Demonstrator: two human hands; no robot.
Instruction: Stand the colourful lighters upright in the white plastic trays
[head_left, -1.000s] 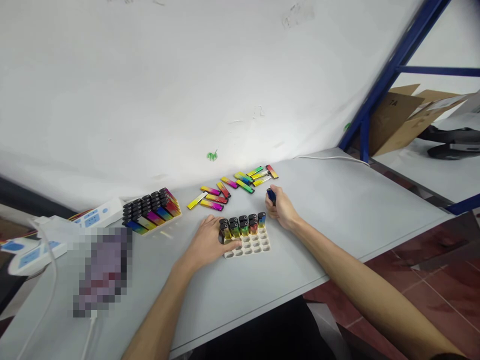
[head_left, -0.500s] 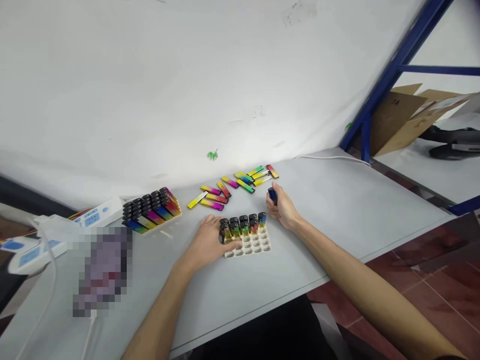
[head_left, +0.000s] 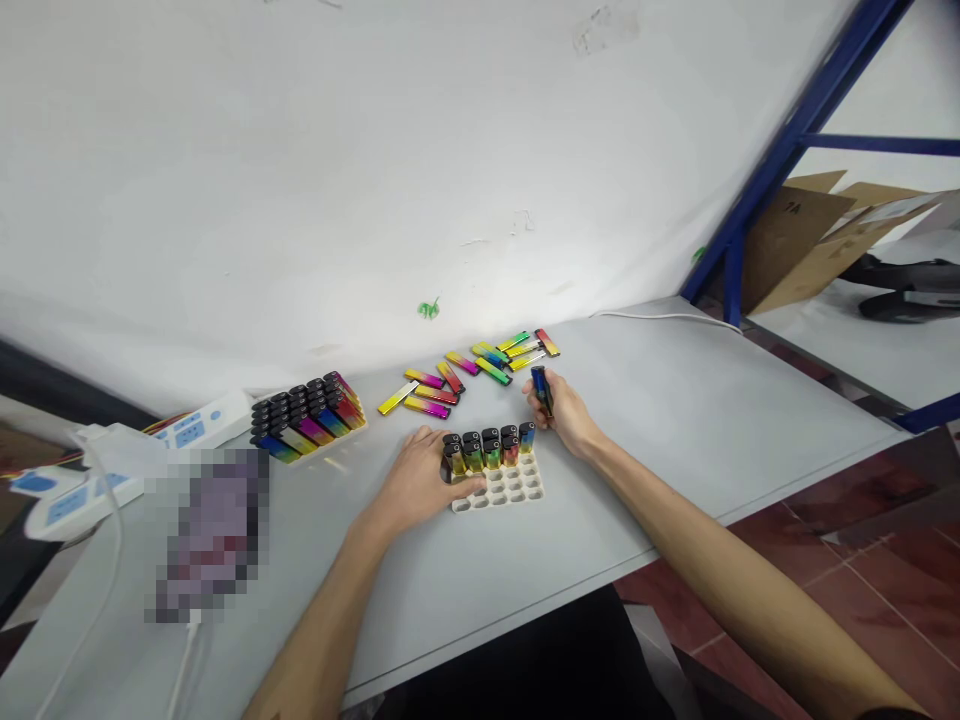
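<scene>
My right hand (head_left: pixel 561 412) is closed around a dark blue lighter (head_left: pixel 541 390), held above the table to the right of a white tray with holes (head_left: pixel 517 492). Lighters (head_left: pixel 491 452) stand upright in the tray's back rows, black tops up, while the front rows show bare holes. My left hand (head_left: pixel 420 478) grips the left side of this tray, its thumb lying across the front rows. Behind both hands, several loose coloured lighters (head_left: pixel 435 395) lie scattered on their sides near the wall.
A second tray packed with lighters (head_left: pixel 311 420) stands at the left. Beside it are white power strips (head_left: pixel 199 425), a cable and a blurred-out object (head_left: pixel 217 530). A grey table (head_left: pixel 712 410) meets a white wall. Blue frame bars and a cardboard box (head_left: pixel 802 240) are at the right.
My right hand has turned a little, so more of the blue lighter shows and it stands more upright. My left hand keeps its hold on the tray.
</scene>
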